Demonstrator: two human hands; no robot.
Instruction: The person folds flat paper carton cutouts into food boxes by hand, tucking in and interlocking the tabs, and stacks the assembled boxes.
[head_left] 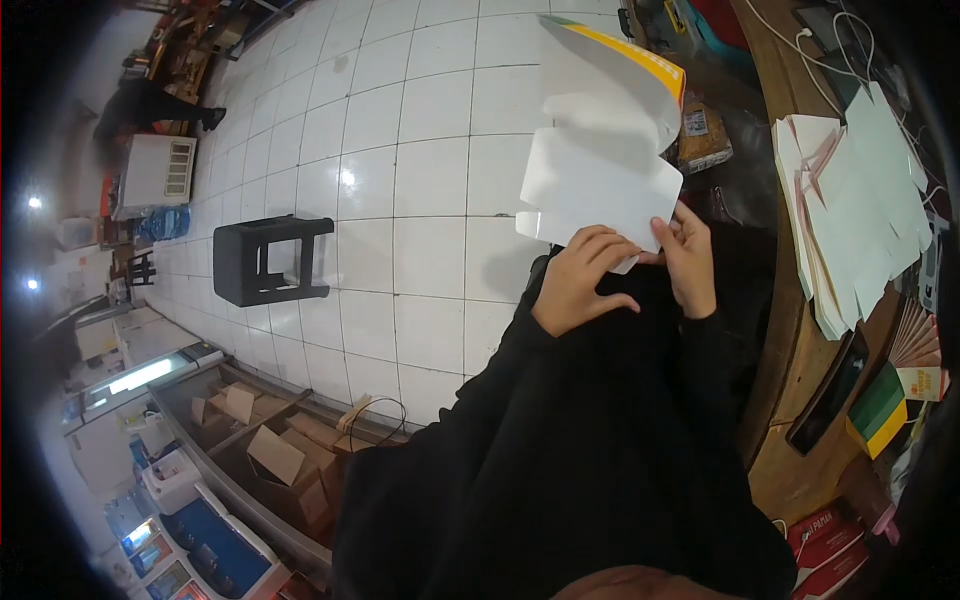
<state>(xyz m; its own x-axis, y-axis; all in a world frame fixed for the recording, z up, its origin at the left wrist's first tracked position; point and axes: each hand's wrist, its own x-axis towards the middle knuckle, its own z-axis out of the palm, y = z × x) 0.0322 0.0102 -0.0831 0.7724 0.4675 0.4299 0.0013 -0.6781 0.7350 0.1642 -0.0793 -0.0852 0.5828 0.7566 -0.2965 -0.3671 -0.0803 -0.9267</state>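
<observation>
An unfolded cardboard box (600, 175), white on the inside with a yellow and green printed outer face, stretches away from my lap. My left hand (585, 278) curls its fingers over the near edge, by a small flap, while its thumb sticks out to the side. At the right corner of that edge, my right hand (689, 262) pinches the card between thumb and fingers. The far panel of the box curves upward, and several side flaps stand out along its left side.
On the right, a wooden table (780, 455) bears a stack of pale flat sheets (865, 205), a dark phone-like slab (830, 393) and cables. A black stool (265, 262) stands on the tiled floor. Cardboard boxes (290, 455) fill a bin at lower left. A person (150, 105) is far left.
</observation>
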